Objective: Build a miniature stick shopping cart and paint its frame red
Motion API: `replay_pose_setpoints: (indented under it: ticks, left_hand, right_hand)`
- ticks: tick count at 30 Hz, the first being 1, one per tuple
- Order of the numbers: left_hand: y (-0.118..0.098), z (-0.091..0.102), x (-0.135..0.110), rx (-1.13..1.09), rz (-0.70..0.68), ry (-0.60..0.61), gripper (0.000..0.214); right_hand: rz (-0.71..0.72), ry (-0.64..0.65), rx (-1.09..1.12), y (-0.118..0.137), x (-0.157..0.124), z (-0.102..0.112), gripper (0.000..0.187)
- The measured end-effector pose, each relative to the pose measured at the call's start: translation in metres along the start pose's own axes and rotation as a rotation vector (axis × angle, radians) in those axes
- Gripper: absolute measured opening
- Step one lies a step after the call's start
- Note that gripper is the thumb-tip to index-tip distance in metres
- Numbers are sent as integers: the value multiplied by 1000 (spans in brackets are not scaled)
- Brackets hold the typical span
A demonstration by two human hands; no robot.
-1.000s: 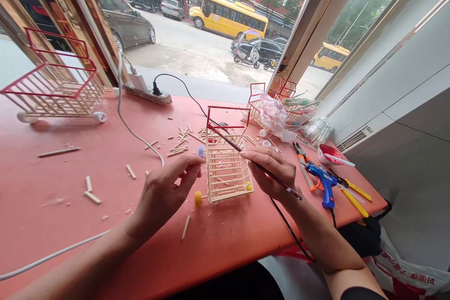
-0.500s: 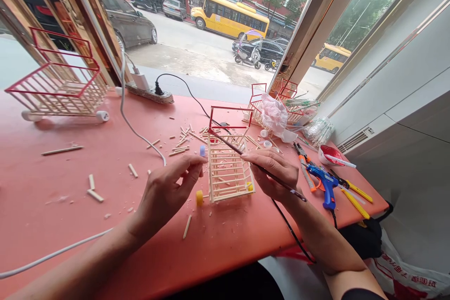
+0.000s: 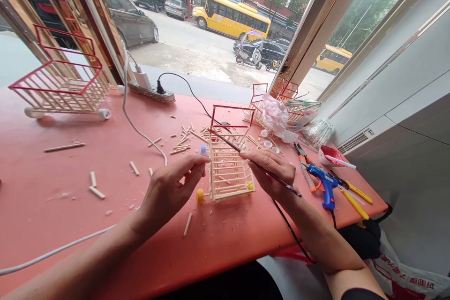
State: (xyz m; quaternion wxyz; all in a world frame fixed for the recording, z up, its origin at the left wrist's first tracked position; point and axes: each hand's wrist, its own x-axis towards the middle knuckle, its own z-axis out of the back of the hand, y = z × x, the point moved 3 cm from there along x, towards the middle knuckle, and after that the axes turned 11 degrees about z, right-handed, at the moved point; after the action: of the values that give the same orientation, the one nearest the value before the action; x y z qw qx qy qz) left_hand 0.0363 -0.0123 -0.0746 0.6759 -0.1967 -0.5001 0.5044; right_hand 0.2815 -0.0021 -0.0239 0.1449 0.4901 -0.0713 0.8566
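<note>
A miniature shopping cart (image 3: pixel 228 183) made of thin wooden sticks stands in front of me, with yellow wheels at the near end and a bluish one farther back on the left. Its upright handle frame is painted red. My left hand (image 3: pixel 179 178) is closed, with finger and thumb pinching at the cart's left side rail. In my right hand (image 3: pixel 272 168), held over the cart's right side, is a thin dark paintbrush (image 3: pixel 262 167). The brush tip meets the left end of the cart's top crossbar, below the red frame.
Another red-rimmed cart (image 3: pixel 66 89) stands at the left. Stick offcuts (image 3: pixel 183 140) lie scattered on the pink table (image 3: pixel 140 267). At the right are a blue glue gun (image 3: pixel 326 187), pliers (image 3: pixel 303 161) and a bowl of red paint (image 3: pixel 332 154). A white cable (image 3: pixel 130 122) crosses the left side.
The brush tip has shifted slightly right along the cart's top corner. My left fingertips have come a little closer against the side rail. The whole view has shifted slightly.
</note>
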Motion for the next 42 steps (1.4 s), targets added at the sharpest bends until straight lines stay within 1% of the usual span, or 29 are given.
replay_pose_setpoints:
  ticks: [3,6,12,18,22,29,37,42]
  left_hand:
    - [-1,0,0,9,-8,3,22]
    - [-1,0,1,13,-30,-4,20]
    - [2,-2,0,12,-35,3,20]
    - [-2,0,0,38,-96,-9,21]
    - [-2,0,1,38,-128,-28,21]
    - [-4,-1,1,51,-148,-36,20]
    - [-5,-2,2,72,-185,-44,20]
    - [-3,-2,2,57,-160,-39,21]
  right_hand:
    - [34,-19,2,0,0,0,43]
    - [48,-46,-9,0,0,-1,40]
    - [0,10,-16,-1,-1,-4,31]
    - [8,-51,-19,-2,-5,-1,40]
    - [15,-62,6,-3,-7,1,46]
    - [4,-35,33,-4,-9,-2,49]
    - [12,-92,11,-4,-10,1,54]
    - [-9,-63,29,-3,-9,0,50]
